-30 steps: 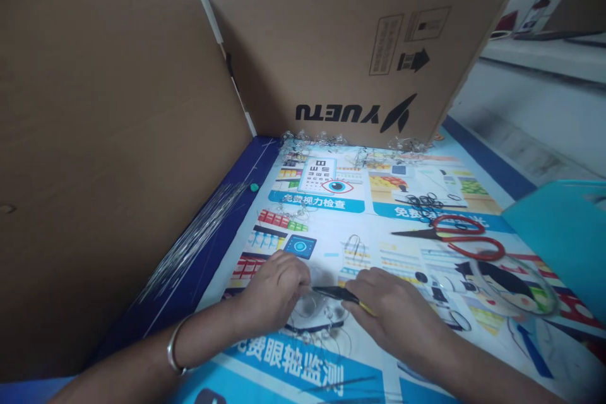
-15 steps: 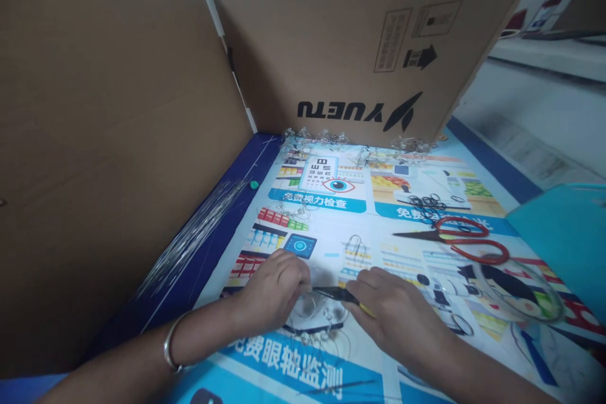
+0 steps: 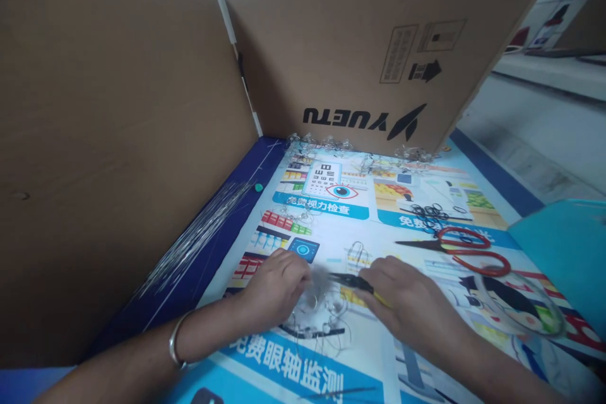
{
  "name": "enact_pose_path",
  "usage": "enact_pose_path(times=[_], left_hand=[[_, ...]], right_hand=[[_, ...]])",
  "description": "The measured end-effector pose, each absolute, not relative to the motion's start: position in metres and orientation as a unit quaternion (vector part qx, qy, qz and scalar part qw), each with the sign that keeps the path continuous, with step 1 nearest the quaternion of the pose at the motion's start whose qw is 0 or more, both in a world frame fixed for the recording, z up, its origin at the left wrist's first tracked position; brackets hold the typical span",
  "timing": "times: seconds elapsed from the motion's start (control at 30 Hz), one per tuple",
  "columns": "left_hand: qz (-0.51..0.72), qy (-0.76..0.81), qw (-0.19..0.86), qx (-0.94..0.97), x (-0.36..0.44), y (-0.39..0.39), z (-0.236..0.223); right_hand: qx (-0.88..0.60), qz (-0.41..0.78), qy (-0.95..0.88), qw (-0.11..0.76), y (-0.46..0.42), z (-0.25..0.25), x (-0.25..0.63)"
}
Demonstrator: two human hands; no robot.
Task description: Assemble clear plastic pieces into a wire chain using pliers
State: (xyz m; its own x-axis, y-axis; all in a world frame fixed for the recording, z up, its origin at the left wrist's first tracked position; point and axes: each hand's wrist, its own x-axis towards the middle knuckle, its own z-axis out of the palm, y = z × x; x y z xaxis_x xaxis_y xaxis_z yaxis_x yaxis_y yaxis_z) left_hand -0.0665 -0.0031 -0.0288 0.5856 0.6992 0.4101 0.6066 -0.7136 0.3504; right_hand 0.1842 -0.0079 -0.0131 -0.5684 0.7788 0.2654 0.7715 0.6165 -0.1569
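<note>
My left hand (image 3: 279, 284) is closed in a pinch at the left of the middle, its fingertips on a thin wire piece that is blurred. Wire loops with small clear parts (image 3: 315, 328) show just below the fingertips; whether they hang from the hand or lie on the sheet I cannot tell. My right hand (image 3: 402, 297) is wrapped round pliers (image 3: 351, 281) with dark jaws and a yellow handle. The jaws point left toward the left hand, a short gap away from its fingertips.
Red-handled scissors (image 3: 473, 249) lie to the right, near black rings (image 3: 428, 211) and a clear round dish (image 3: 552, 312). Straight wires (image 3: 194, 240) lie along the left. Cardboard walls (image 3: 369, 31) stand behind and left. More wire pieces (image 3: 331, 144) sit at the back. A teal folder-like object (image 3: 563, 240) stands right.
My right hand has moved the pliers to the right and slightly up, away from my left fingertips. My left hand stays nearly in place; the view has shifted slightly.
</note>
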Motion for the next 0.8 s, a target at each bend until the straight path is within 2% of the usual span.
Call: enact_pose_path(times=[0.13,0.27,0.8], left_hand=[[0.270,0.396,0.098,0.872,-0.066,0.000,-0.027],[0.272,0.419,0.100,0.861,-0.063,0.004,-0.024],[0.252,0.417,0.125,0.864,-0.056,0.016,-0.028]], right_hand=[[-0.494,-0.062,-0.864,0.076,0.007,-0.003,0.209],[-0.531,-0.072,-0.844,-0.003,0.013,0.007,0.223],[-0.556,-0.126,-0.822,0.004,0.010,0.001,0.217]])
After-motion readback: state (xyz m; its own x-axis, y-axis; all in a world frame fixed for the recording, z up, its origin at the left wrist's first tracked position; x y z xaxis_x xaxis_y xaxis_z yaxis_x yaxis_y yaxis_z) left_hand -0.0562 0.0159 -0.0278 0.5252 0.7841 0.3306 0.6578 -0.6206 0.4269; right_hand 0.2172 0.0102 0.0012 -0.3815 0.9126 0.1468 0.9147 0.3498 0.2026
